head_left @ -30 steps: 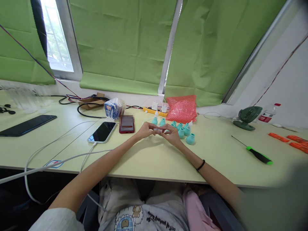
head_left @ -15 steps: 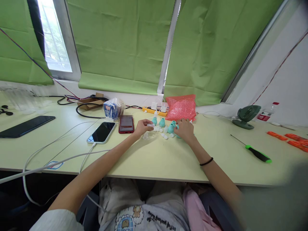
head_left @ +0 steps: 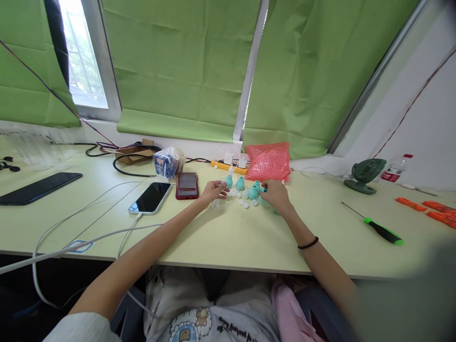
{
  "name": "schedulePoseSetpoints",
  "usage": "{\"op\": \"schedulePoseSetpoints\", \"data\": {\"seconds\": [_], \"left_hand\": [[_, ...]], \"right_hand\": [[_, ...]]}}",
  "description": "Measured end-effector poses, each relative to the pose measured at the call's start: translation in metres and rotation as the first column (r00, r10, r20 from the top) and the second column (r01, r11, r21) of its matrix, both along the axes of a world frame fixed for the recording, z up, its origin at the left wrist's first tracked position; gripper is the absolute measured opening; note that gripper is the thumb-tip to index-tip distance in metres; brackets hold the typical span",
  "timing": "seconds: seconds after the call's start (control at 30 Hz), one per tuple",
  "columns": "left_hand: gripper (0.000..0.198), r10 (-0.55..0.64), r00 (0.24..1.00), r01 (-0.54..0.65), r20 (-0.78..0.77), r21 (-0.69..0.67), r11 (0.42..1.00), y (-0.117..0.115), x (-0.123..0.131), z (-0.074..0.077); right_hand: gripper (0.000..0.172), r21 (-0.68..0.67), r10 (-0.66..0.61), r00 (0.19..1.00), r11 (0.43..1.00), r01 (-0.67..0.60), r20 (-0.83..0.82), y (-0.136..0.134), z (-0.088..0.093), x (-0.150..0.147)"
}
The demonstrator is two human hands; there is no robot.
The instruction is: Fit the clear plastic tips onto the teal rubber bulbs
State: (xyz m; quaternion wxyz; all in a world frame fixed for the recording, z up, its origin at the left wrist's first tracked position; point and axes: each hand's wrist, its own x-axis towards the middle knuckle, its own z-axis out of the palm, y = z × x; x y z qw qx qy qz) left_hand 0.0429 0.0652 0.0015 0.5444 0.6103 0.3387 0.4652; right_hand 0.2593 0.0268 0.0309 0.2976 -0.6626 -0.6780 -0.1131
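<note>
My left hand (head_left: 213,191) rests on the table with its fingers pinched on a small clear plastic piece (head_left: 224,185). To its right, my right hand (head_left: 275,195) is curled over a teal rubber bulb (head_left: 263,196) among several teal bulbs (head_left: 240,183). Between the two hands, small white caps (head_left: 245,203) lie scattered on the pale table (head_left: 228,235).
A white phone (head_left: 150,197) on a cable and a red phone (head_left: 187,184) lie left of my hands. A pink bubble-wrap bag (head_left: 270,161) and a yellow power strip (head_left: 230,165) sit behind. A green-handled screwdriver (head_left: 381,230), a small green fan (head_left: 365,173) and orange tools (head_left: 425,205) are at right.
My hands were together in front of me holding a small piece. They have parted: the right hand reached back to the teal bulbs, the left stayed with the clear piece.
</note>
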Motion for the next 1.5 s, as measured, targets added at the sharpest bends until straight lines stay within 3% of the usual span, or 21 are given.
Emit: {"op": "schedulePoseSetpoints", "data": {"seconds": [0.13,0.27,0.47,0.63,0.77,0.93,1.07,1.23,1.5], "left_hand": [[0.045,-0.037,0.999,0.037,-0.008,0.020,0.999,0.000,0.001,0.000],[0.049,-0.054,0.998,0.055,-0.011,0.079,0.995,-0.003,0.001,0.002],[0.052,-0.084,0.995,0.090,-0.051,0.129,0.988,-0.009,0.005,0.002],[0.048,-0.122,0.986,0.138,-0.115,0.151,0.979,-0.020,0.011,0.004],[0.043,-0.118,0.981,0.149,-0.152,0.215,0.965,-0.026,0.015,0.006],[0.042,-0.135,0.971,0.195,-0.199,0.323,0.926,-0.024,0.018,0.005],[0.043,-0.153,0.956,0.241,-0.250,0.371,0.897,-0.021,0.017,0.001],[0.045,-0.154,0.932,0.273,-0.329,0.354,0.895,-0.022,0.014,-0.001],[0.043,-0.160,0.821,0.380,-0.549,0.315,0.870,-0.016,-0.007,0.016]], "right_hand": [[0.017,0.073,0.227,0.965,0.973,-0.219,-0.132,-0.004,0.001,-0.015],[0.020,0.104,0.450,0.859,0.893,-0.438,-0.246,-0.009,-0.010,-0.037],[0.021,0.155,0.596,0.718,0.797,-0.584,-0.358,-0.014,-0.027,-0.056],[0.027,0.187,0.621,0.645,0.769,-0.611,-0.445,-0.013,-0.033,-0.060],[0.025,0.210,0.591,0.622,0.790,-0.577,-0.514,-0.009,-0.036,-0.059],[0.039,0.241,0.560,0.594,0.813,-0.530,-0.578,-0.005,-0.033,-0.055],[0.034,0.207,0.575,0.570,0.787,-0.581,-0.587,-0.006,-0.030,-0.056],[0.030,0.227,0.573,0.548,0.788,-0.572,-0.609,-0.009,-0.027,-0.056],[0.029,0.218,0.544,0.496,0.792,-0.571,-0.677,-0.006,-0.026,-0.051]]}}
